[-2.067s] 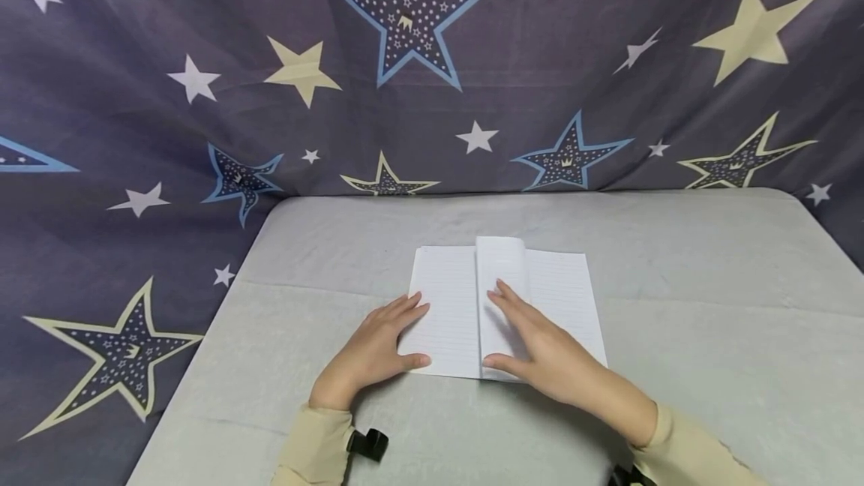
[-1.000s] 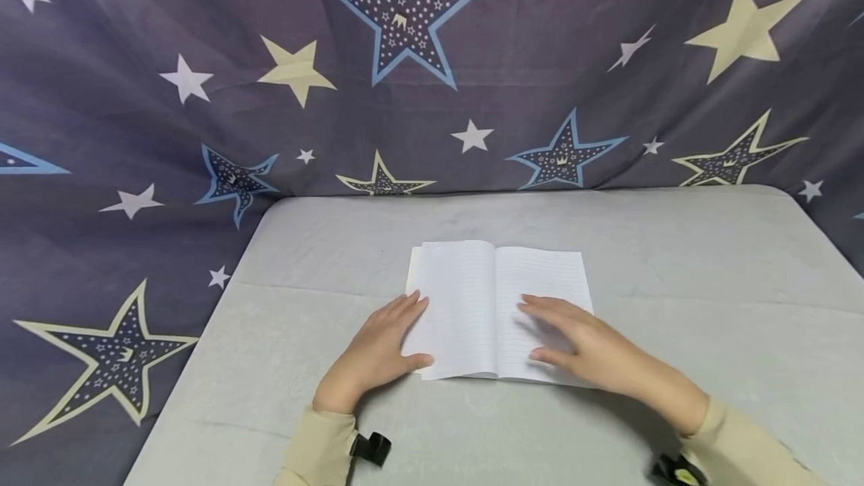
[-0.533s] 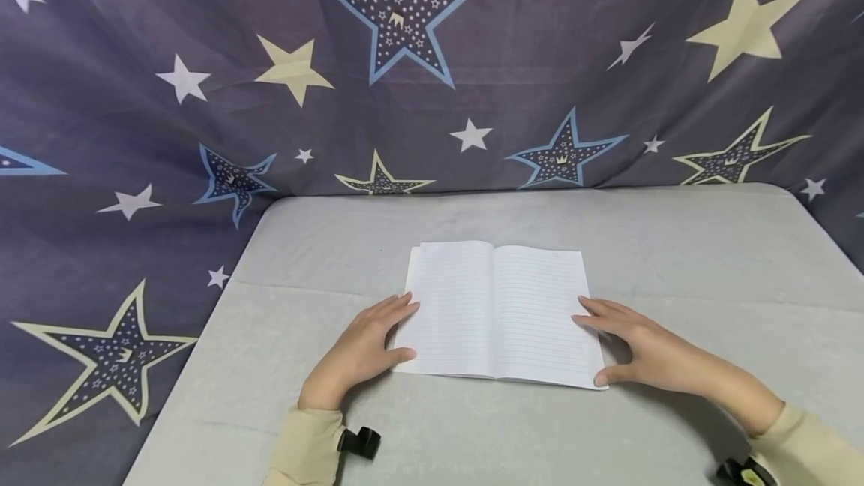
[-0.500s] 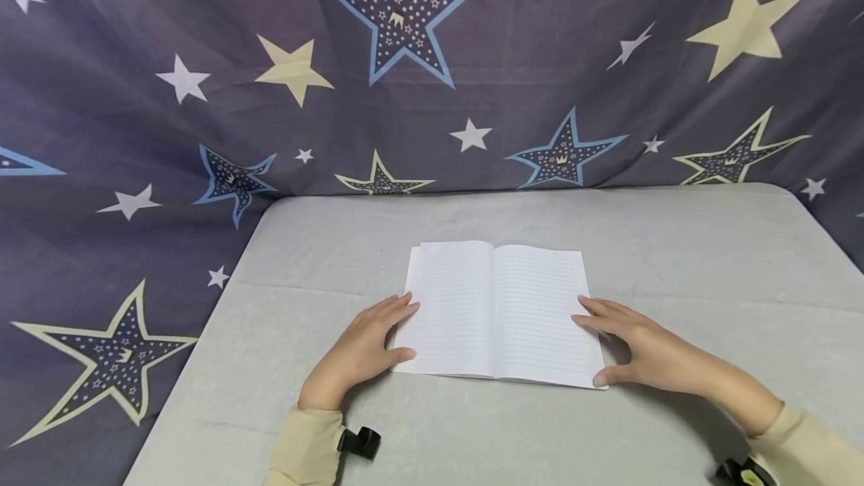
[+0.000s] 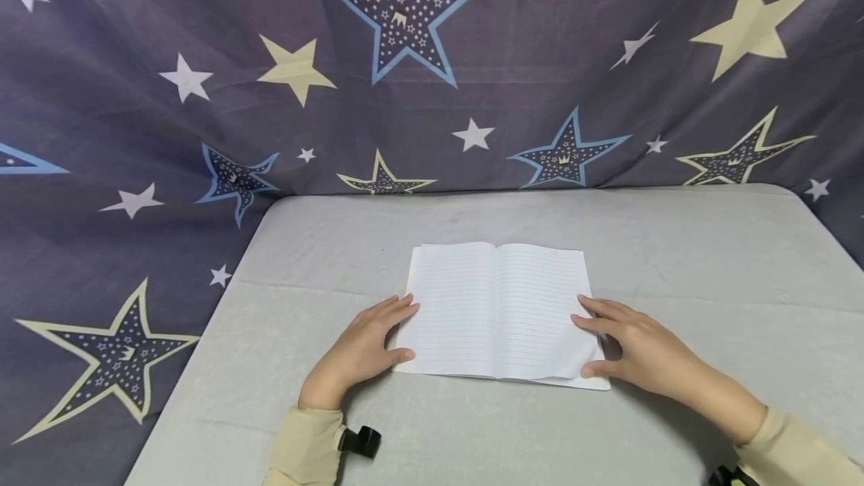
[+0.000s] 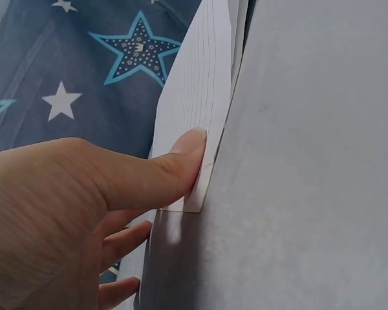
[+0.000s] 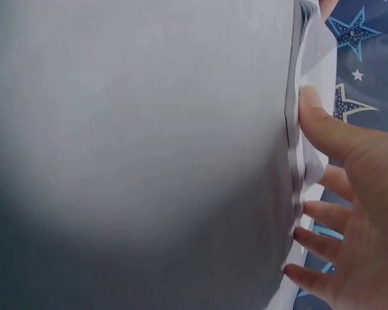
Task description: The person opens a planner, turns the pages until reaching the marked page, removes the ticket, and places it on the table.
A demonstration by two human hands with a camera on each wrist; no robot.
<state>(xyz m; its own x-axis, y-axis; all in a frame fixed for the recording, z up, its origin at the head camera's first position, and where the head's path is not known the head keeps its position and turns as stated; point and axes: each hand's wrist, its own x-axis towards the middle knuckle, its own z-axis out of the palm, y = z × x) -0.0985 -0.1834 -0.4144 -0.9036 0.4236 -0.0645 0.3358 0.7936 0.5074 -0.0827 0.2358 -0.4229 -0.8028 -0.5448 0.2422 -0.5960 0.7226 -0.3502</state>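
Observation:
An open notebook [image 5: 451, 310] with white ruled pages lies on the grey-covered table. At its left edge rests my left hand [image 5: 360, 351], fingers spread on the margin. The left wrist view has that thumb lying on the page's lower corner. My right hand [image 5: 641, 345] is at the right edge, its thumb and fingers apart. Its thumb touches the lower right corner of the top page [image 5: 563, 347], which bows up and shows the sheet beneath. In the right wrist view the raised page [image 7: 315, 61] bends beside the thumb, and the other fingertips reach the notebook's edge.
The grey cloth-covered table [image 5: 324, 246] extends around the notebook. A dark curtain [image 5: 540, 36] printed with stars hangs behind it and along the left side. Black straps with small devices [image 5: 364, 441] sit at both wrists.
A page was turned over to the left and now lies flat. The right hand moved from mid-notebook to the right edge; since then its thumb has shifted inward, bowing the page corner.

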